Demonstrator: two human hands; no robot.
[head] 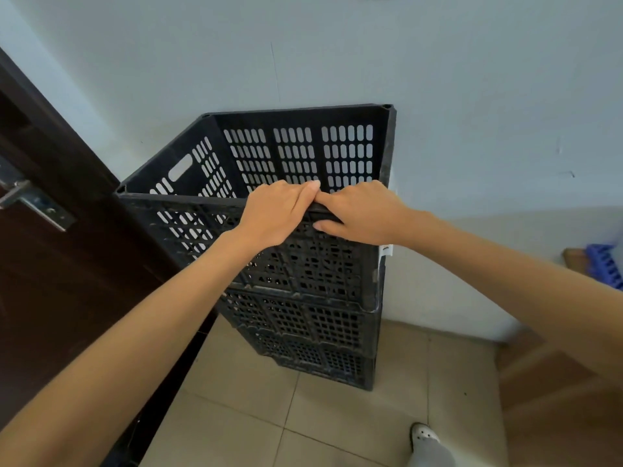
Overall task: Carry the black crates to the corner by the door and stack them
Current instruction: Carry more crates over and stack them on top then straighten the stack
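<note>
Though scuffed, black slotted crate [337, 274] under left hand [279, 214], right hand [360, 214].

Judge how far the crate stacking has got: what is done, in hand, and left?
Done: the lower crates stand stacked in the corner beside the door. In hand: the top crate sits on them, both the left hand and right hand gripping its near rim. Left: probably squaring it up and letting go; whether more crates wait is out of view.

Both the left hand [274, 214] and right hand [359, 214] grip the top crate's [296, 153] near rim, atop the stack [313, 326].
</note>
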